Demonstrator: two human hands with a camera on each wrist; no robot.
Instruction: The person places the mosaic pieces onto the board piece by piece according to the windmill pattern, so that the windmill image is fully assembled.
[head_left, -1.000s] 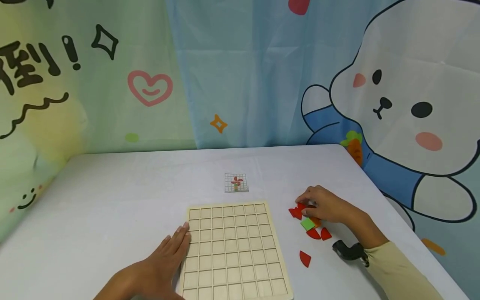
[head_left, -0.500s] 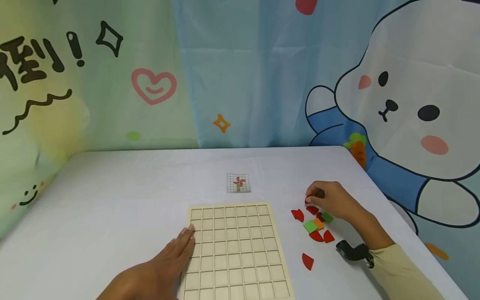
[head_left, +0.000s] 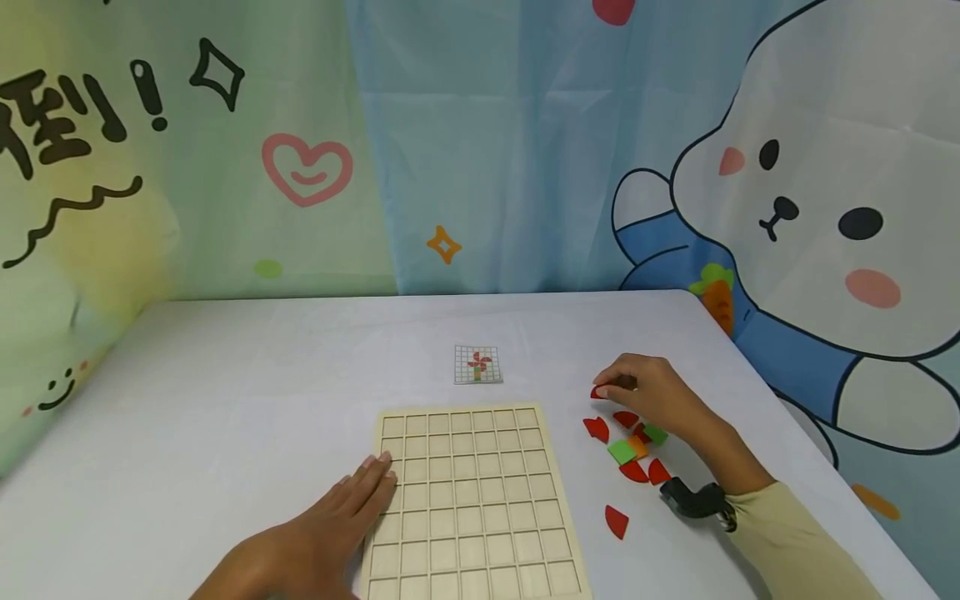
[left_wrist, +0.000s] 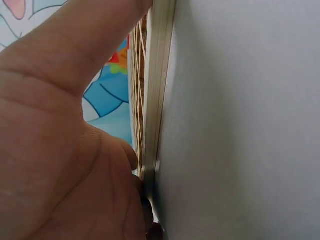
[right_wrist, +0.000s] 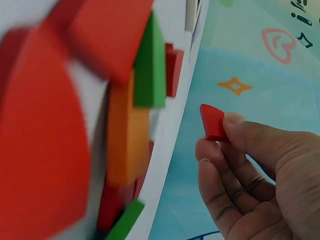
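Thumb and fingers of my right hand (head_left: 651,393) pinch a small red wedge-shaped block (right_wrist: 213,123), held just behind the loose blocks. My left hand (head_left: 318,525) lies along the left side of a pale wooden grid board (head_left: 471,496), its fingers fairly straight and the fingertips on the rim. In the left wrist view the board's side edge (left_wrist: 160,75) runs past the thumb. Below my right hand are red wedges (head_left: 633,472), green squares (head_left: 622,452) and an orange block (head_left: 638,447), some touching each other.
A small card (head_left: 477,365) with a gridded pinwheel picture lies behind the board. One red wedge (head_left: 617,522) sits apart, nearer the front. The white table (head_left: 225,400) ends at a printed curtain (head_left: 480,150).
My right hand has come up from the pile pinching a red wedge, first moving back and right, then left. The blocks it covered now show. My left hand has stayed at the board's edge.
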